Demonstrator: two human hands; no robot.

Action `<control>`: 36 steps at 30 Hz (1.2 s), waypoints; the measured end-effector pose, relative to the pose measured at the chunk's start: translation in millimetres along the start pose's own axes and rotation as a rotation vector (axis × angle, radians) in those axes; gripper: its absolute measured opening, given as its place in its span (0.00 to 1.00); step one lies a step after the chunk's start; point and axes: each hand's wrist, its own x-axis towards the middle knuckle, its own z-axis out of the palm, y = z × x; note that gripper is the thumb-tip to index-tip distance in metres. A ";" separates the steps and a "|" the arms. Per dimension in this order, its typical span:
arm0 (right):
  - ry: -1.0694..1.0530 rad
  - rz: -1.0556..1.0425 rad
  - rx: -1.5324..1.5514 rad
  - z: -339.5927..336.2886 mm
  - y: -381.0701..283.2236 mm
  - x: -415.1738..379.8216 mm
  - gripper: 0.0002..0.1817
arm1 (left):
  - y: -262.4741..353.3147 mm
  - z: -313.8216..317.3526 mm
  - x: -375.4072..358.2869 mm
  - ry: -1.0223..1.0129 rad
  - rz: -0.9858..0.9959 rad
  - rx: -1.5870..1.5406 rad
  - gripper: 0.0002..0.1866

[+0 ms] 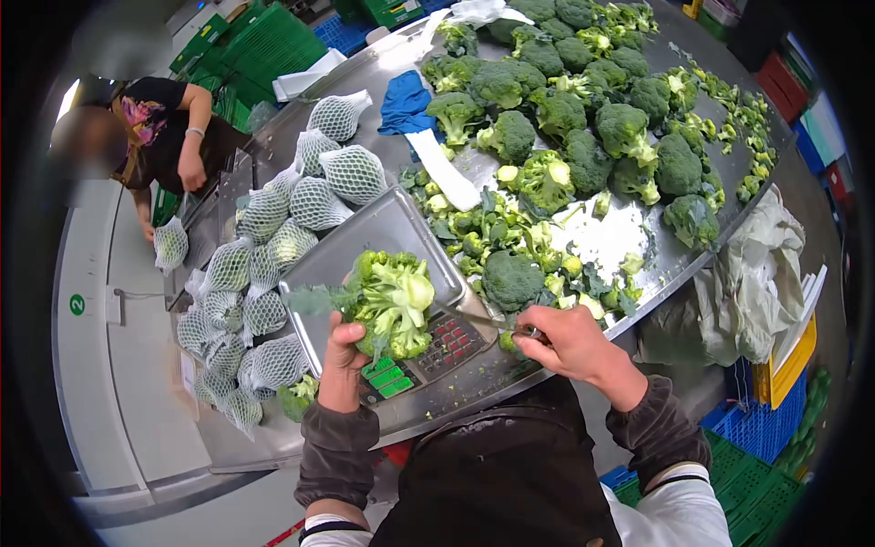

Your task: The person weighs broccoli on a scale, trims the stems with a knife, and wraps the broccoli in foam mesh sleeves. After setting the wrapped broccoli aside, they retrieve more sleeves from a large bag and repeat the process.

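My left hand (342,356) grips a broccoli head (394,301) by its underside, stalk turned up, above the steel pan (365,235) of a weighing scale (428,356). My right hand (570,342) is closed on a knife (488,319) whose blade points left toward the broccoli's stalk. A dark broccoli head (510,278) lies just beyond the blade among cut leaves and stalk trimmings (497,232).
A heap of loose broccoli (583,109) covers the far steel table (674,264). Broccoli in white foam nets (273,255) lies piled at the left. A blue cloth (406,100) rests behind. Another person (159,137) stands at far left holding a netted head. Blue and green crates (756,428) stand around.
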 end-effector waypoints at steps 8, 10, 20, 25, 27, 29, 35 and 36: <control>-0.031 0.025 -0.127 -15.8 1.9 4.2 0.16 | 5.6 30.3 10.3 -0.002 -0.004 0.255 0.53; -0.025 0.016 -0.152 -16.1 8.0 6.2 0.17 | 3.2 35.4 13.9 0.000 0.007 0.295 0.52; -0.221 0.031 -0.188 -25.1 22.9 13.8 0.24 | 3.2 49.4 29.9 -0.005 -0.004 0.419 0.43; -0.247 -0.051 -0.355 -48.3 28.6 35.8 0.25 | 10.4 70.2 40.1 -0.032 0.026 0.741 0.42; -0.283 -0.106 -0.442 -62.5 26.5 46.1 0.27 | 14.2 82.6 46.1 -0.081 0.068 0.861 0.42; -0.317 -0.130 -0.509 -79.3 22.4 54.4 0.27 | 15.9 91.6 55.4 -0.137 0.112 0.979 0.42; -0.368 -0.252 -0.703 -109.7 20.8 61.5 0.26 | 13.5 113.3 78.9 -0.306 0.188 1.104 0.44; -0.370 -0.245 -0.706 -110.1 22.7 60.6 0.26 | 12.2 117.0 81.7 -0.338 0.174 1.101 0.44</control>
